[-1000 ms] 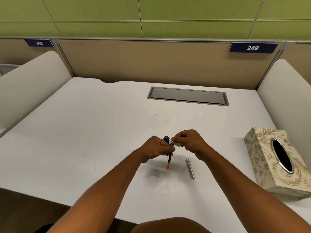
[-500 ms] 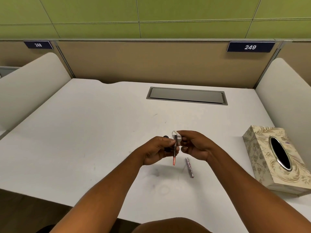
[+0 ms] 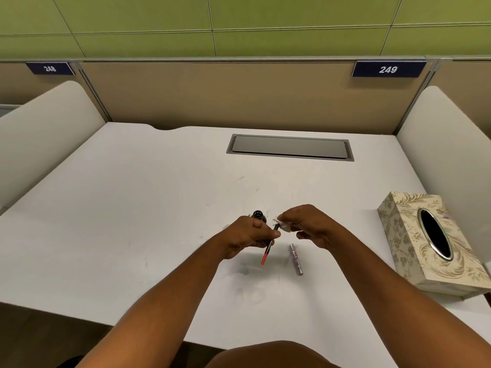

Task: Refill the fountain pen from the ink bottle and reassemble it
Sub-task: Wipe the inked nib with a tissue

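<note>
Left hand pinches the pen's inner section, a thin dark rod ending in a red-orange converter, held tilted above the white desk. Right hand, its fingers curled, presses a small white tissue on the rod's far tip. The ink bottle stands just beyond the left hand; the metallic barrel lies to the right.

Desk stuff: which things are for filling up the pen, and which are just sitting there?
For the job:
- pen section with red converter, held in the left hand
- white tissue piece, pinched in the right hand at the pen's top end
- ink bottle, behind the left hand
- pen barrel, lying on the desk

Just lying about:
- tissue box
- grey cable hatch
</note>
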Motion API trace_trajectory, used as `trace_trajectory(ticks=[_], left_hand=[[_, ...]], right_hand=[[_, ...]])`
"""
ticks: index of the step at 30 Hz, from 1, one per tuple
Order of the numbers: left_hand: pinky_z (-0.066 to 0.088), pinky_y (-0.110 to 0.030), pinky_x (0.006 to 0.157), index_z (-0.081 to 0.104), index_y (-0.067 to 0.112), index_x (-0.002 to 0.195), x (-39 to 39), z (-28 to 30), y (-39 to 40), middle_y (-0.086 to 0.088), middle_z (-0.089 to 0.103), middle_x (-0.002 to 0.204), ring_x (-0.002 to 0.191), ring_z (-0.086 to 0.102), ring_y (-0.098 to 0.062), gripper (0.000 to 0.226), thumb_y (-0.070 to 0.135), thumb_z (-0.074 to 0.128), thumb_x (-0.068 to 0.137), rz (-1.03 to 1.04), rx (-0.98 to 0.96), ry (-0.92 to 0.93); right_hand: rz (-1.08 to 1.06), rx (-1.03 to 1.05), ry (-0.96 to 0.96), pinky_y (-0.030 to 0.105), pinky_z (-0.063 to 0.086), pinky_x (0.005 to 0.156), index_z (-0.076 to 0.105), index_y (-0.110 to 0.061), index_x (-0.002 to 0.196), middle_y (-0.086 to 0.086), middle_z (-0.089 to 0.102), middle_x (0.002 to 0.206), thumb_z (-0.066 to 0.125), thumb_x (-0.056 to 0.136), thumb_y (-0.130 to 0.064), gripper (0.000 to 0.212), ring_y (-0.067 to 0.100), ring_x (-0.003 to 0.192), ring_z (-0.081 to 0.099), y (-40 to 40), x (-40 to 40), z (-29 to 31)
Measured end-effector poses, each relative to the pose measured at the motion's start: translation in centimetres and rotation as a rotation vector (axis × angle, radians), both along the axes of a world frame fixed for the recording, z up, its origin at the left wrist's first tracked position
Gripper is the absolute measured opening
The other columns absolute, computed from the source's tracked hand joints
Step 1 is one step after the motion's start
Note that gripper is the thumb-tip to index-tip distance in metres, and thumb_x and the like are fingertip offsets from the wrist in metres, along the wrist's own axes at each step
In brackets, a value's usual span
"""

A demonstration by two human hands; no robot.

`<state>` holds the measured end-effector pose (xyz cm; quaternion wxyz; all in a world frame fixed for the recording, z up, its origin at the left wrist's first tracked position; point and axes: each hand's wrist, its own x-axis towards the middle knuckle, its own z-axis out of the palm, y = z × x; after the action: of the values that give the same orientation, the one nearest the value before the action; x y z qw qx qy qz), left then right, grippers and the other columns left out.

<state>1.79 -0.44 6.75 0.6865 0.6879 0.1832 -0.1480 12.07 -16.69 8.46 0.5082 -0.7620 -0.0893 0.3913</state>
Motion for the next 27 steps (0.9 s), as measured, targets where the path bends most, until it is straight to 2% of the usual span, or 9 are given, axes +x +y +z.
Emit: trace_trajectory(ticks=[4,6,9,11,14,18,20,22,27], left_hand=[[0.054,-0.033,0.080,0.067,0.011,0.068,0.4,-0.1,-0.1,-0.004,0.067,0.073,0.075,0.063,-0.018,0.020,0.018,0.084,0.075,0.012,0.164,-0.046],[0.052,-0.030,0.075,0.068,0.012,0.067,0.5,-0.1,-0.1,-0.003,0.066,0.071,0.073,0.062,-0.017,0.020,0.020,0.084,0.074,0.023,0.225,-0.070],[0.055,-0.031,0.079,0.070,0.011,0.071,0.4,-0.2,0.1,-0.005,0.070,0.076,0.075,0.065,-0.017,0.019,0.024,0.083,0.076,0.005,0.239,-0.084],[0.055,-0.032,0.083,0.071,0.010,0.077,0.3,-0.1,0.1,-0.008,0.072,0.082,0.078,0.067,-0.018,0.016,0.023,0.079,0.081,-0.013,0.166,-0.077],[0.054,-0.032,0.089,0.070,0.006,0.092,-0.1,0.2,-0.1,-0.005,0.073,0.086,0.085,0.067,-0.017,0.013,0.019,0.067,0.092,-0.032,-0.050,-0.033],[0.054,-0.034,0.088,0.066,0.005,0.102,-0.4,0.4,-0.8,-0.005,0.068,0.083,0.078,0.066,-0.016,0.017,0.011,0.051,0.100,-0.013,-0.290,-0.003],[0.052,-0.036,0.089,0.066,0.004,0.105,-0.4,0.5,-0.9,-0.007,0.066,0.084,0.076,0.065,-0.017,0.019,0.009,0.049,0.101,0.007,-0.364,-0.002],[0.052,-0.035,0.087,0.066,0.004,0.107,-0.3,0.5,-0.8,-0.007,0.066,0.084,0.075,0.065,-0.017,0.019,0.010,0.049,0.101,0.023,-0.390,0.000],[0.054,-0.029,0.082,0.070,0.006,0.102,-0.4,0.3,-0.9,-0.003,0.069,0.079,0.075,0.065,-0.015,0.016,0.014,0.058,0.097,0.055,-0.310,-0.001]], right_hand=[[-0.031,0.022,-0.032,0.030,0.037,0.065,0.073,-0.010,0.083,0.003,0.071,0.081,0.070,0.084,-0.024,0.014,0.015,0.078,0.061,0.0,-0.5,-0.1],[-0.035,0.038,0.000,0.031,0.038,0.068,0.075,-0.008,0.091,0.003,0.073,0.087,0.071,0.085,-0.029,0.022,0.015,0.081,0.062,0.0,-0.6,-0.3],[-0.028,0.066,0.059,0.032,0.037,0.071,0.075,-0.008,0.100,0.000,0.073,0.089,0.072,0.085,-0.031,0.028,0.013,0.083,0.062,-0.1,-0.8,-0.3],[-0.022,0.089,0.083,0.031,0.037,0.070,0.076,-0.008,0.102,-0.002,0.073,0.088,0.071,0.086,-0.030,0.028,0.009,0.081,0.063,-0.2,-1.0,-0.1],[-0.030,0.138,0.145,0.029,0.035,0.064,0.076,-0.011,0.101,-0.005,0.070,0.081,0.069,0.086,-0.026,0.022,0.005,0.070,0.060,0.0,-1.1,0.1],[-0.079,0.226,0.246,0.026,0.034,0.058,0.070,-0.016,0.091,0.000,0.062,0.075,0.068,0.085,-0.023,0.010,0.009,0.065,0.050,0.0,-1.1,0.0],[-0.098,0.274,0.273,0.026,0.035,0.058,0.070,-0.016,0.088,0.001,0.063,0.075,0.066,0.086,-0.023,0.008,0.010,0.066,0.051,-0.1,-1.2,-0.2],[-0.113,0.300,0.286,0.027,0.036,0.059,0.071,-0.017,0.086,0.001,0.066,0.077,0.066,0.086,-0.023,0.008,0.011,0.068,0.055,-0.2,-1.3,-0.3],[-0.134,0.283,0.241,0.030,0.038,0.068,0.070,-0.018,0.089,0.001,0.069,0.080,0.066,0.086,-0.022,0.007,0.010,0.075,0.064,-0.3,-1.3,-0.5]])
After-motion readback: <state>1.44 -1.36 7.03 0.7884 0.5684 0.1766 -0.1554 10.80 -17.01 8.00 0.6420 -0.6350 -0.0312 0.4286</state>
